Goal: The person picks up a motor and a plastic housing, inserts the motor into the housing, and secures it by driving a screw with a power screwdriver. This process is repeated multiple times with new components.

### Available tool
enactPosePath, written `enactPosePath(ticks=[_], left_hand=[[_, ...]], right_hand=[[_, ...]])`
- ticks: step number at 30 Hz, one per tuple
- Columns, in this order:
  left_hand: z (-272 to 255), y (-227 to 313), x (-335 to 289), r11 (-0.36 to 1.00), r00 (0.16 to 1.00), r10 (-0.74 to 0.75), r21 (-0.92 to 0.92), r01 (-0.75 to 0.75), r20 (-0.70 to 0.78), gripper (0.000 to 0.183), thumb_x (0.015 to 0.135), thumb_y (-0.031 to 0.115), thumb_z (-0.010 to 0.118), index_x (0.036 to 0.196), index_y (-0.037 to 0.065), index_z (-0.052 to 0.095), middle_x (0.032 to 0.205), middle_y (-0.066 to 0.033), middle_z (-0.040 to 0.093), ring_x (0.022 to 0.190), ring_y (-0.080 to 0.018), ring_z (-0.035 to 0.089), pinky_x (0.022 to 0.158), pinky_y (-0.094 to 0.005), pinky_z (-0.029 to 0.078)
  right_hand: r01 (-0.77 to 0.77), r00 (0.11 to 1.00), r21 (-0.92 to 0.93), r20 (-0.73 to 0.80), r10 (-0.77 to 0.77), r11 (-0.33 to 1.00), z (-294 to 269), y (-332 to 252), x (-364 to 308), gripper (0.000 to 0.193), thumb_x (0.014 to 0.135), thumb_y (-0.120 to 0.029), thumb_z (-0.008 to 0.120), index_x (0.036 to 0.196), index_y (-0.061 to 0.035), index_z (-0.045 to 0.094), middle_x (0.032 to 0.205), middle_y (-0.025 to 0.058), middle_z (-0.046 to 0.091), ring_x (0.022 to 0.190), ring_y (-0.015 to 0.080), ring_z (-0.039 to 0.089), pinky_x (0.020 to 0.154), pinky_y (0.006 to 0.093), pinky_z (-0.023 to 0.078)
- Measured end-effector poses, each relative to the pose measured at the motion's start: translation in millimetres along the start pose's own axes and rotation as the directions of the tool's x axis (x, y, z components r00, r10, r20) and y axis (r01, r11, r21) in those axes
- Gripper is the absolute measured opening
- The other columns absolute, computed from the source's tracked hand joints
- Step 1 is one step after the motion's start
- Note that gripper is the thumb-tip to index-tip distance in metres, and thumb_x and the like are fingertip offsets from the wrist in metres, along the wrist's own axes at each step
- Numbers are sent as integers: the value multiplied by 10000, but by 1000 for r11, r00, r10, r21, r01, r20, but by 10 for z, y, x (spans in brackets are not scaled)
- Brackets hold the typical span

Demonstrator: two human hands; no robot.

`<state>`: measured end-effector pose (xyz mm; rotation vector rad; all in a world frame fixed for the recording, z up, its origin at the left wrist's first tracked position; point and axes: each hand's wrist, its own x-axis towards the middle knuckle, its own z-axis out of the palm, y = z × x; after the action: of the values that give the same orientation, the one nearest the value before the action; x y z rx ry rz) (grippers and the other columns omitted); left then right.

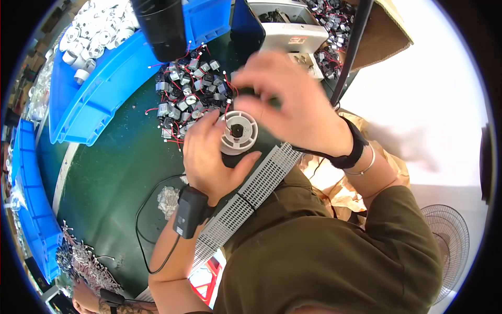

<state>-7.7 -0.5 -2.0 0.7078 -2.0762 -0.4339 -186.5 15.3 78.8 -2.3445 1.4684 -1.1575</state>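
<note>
A round white plastic housing (250, 142) with a spoked rim and a dark centre faces up near the bench edge. My left hand (204, 157) curls around its left side, fingers at the rim and thumb along the near side. Above and right of the housing is my right hand (287, 102), smeared by motion; whether its fingers hold anything cannot be made out. Just beyond lies a heap of small grey and black motors (180, 97) with red wires.
A blue bin (86, 123) of white round parts stands at the far left. A black cylinder (163, 34) hangs over the motors. A perforated strip (248, 201) edges the bench. Another person's hand (86, 298) is by bundled wires (91, 264), lower left.
</note>
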Motion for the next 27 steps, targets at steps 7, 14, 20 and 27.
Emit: enactPosePath(ticks=[7, 14, 20, 27], left_hand=[[66, -67, -58, 969, 983, 180, 167, -182, 31, 403, 672, 187, 742, 1048, 94, 630, 1187, -226, 516, 996, -364, 551, 824, -450, 457], [50, -122, -106, 962, 981, 182, 197, -191, 64, 413, 691, 153, 730, 1079, 75, 612, 1200, -242, 520, 953, -372, 560, 813, -426, 459], [19, -68, -96, 961, 980, 169, 205, -187, 104, 417, 733, 143, 709, 1130, 71, 604, 1246, -266, 481, 978, -381, 551, 806, -418, 457], [24, -98, -84, 966, 979, 153, 191, -176, 132, 426, 729, 100, 690, 1141, 54, 594, 1246, -279, 475, 1061, -416, 523, 842, -438, 452]], right_hand=[[225, 958, 847, -102, -268, 481, -200, -241, 1488, 671, 764, -361, 723, 1146, 106, 429, 983, 123, 575, 886, 141, 548, 741, 247, 448], [244, 967, 908, -203, -153, 340, -517, -82, 1269, 144, 751, -80, 650, 839, 0, 569, 682, 40, 566, 598, 122, 553, 559, 255, 452], [100, 894, 715, -369, 253, 691, -843, 203, 383, 111, 773, -10, 644, 833, -9, 551, 644, 35, 564, 534, 104, 540, 491, 229, 428], [108, 808, 732, -459, 369, 673, -747, 449, 135, 128, 739, 21, 640, 821, 12, 542, 637, 51, 574, 533, 120, 550, 515, 249, 470]])
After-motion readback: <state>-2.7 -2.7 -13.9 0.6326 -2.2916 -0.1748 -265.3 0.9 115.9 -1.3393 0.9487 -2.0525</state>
